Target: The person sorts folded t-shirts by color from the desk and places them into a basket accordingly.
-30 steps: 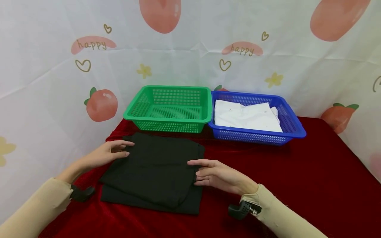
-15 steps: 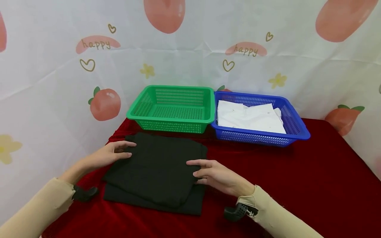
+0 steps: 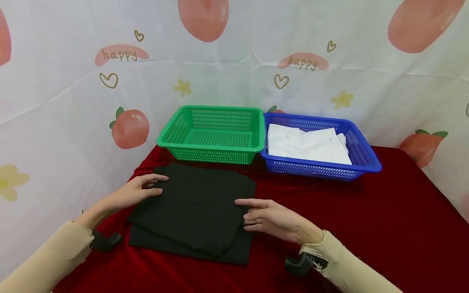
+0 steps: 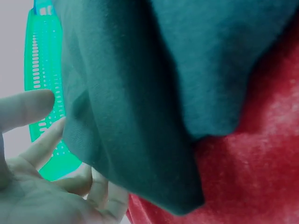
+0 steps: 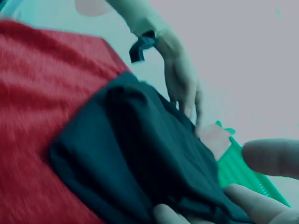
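Note:
A black garment, folded into a rough square with a lower layer jutting out in front, lies on the red velvet cloth. My left hand is at its left edge, fingers loosely extended and thumb apart, the fingertips over the fabric. In the left wrist view those fingers sit against the garment's hanging edge. At the right edge is my right hand, relaxed, its forefinger reaching over the cloth. The right wrist view shows its fingers beside the garment; whether they press it, I cannot tell.
Behind the garment stands a green plastic basket with nothing in it. A blue basket touches its right side and contains white folded fabric. A white printed curtain hangs behind and along the left.
The head view has shifted slightly. My right hand has drawn a little to the right since half a second ago. My left hand and the garment look nearly unchanged.

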A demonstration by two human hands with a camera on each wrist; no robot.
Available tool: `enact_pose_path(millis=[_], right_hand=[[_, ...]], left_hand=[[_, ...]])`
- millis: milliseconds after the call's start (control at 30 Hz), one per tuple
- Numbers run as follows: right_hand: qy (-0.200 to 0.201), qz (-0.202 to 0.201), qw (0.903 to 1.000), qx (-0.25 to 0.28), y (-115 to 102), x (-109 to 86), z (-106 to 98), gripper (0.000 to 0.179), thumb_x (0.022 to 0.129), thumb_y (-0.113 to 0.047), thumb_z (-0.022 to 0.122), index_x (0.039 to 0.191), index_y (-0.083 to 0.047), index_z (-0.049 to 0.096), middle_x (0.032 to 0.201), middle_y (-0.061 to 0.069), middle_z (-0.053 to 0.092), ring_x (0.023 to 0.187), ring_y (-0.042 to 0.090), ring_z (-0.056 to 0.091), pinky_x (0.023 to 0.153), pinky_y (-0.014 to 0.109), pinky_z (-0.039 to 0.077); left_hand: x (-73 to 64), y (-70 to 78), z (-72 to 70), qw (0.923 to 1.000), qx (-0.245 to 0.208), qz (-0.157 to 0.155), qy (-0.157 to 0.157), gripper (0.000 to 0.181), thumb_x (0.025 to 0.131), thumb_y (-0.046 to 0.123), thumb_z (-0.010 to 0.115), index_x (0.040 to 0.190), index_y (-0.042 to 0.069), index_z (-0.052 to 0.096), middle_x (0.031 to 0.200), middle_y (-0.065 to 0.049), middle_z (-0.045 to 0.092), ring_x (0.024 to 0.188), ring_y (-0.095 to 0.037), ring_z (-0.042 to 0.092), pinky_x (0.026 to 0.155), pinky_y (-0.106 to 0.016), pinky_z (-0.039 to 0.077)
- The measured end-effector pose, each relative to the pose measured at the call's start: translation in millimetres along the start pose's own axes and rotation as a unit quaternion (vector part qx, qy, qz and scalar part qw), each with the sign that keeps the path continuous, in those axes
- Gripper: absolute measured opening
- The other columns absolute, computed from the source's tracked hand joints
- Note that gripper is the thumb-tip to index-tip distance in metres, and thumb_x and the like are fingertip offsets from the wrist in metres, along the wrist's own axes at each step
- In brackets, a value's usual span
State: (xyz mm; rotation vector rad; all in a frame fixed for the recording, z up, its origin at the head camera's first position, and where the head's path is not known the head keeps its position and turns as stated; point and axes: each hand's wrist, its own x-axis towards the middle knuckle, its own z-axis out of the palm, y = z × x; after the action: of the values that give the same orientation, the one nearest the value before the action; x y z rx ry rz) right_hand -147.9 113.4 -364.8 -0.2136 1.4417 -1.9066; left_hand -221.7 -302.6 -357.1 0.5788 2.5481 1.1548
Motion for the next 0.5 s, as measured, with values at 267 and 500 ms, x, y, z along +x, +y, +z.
enact_pose_path(millis=[267,500], right_hand=[[0.024,-0.006,0.9989,0.041,5,10.3,11,0.060,0.095,-0.004,0.059,0.151,-0.009,0.040,0.157,0.016,0.012,0.140,0.039,0.027,0.112,0.053,0.023],[0.056,0.011,0.9983,0.006,-4,4.0,14,0.053,0.096,-0.002,0.056,0.148,-0.002,0.042,0.154,0.028,0.022,0.134,0.045,0.037,0.107,0.056,0.030]], left_hand=[[4.6,1.3,-2.5,0.9999,0.007,-0.006,-0.006,0.047,0.098,0.025,0.063,0.140,0.008,0.053,0.143,-0.020,0.045,0.132,-0.047,0.036,0.097,-0.055,0.042],[0.3,2.7,-7.1,0.9992,-0.003,-0.018,-0.036,0.043,0.098,0.027,0.063,0.138,0.013,0.057,0.140,-0.016,0.045,0.134,-0.048,0.032,0.094,-0.049,0.044]])
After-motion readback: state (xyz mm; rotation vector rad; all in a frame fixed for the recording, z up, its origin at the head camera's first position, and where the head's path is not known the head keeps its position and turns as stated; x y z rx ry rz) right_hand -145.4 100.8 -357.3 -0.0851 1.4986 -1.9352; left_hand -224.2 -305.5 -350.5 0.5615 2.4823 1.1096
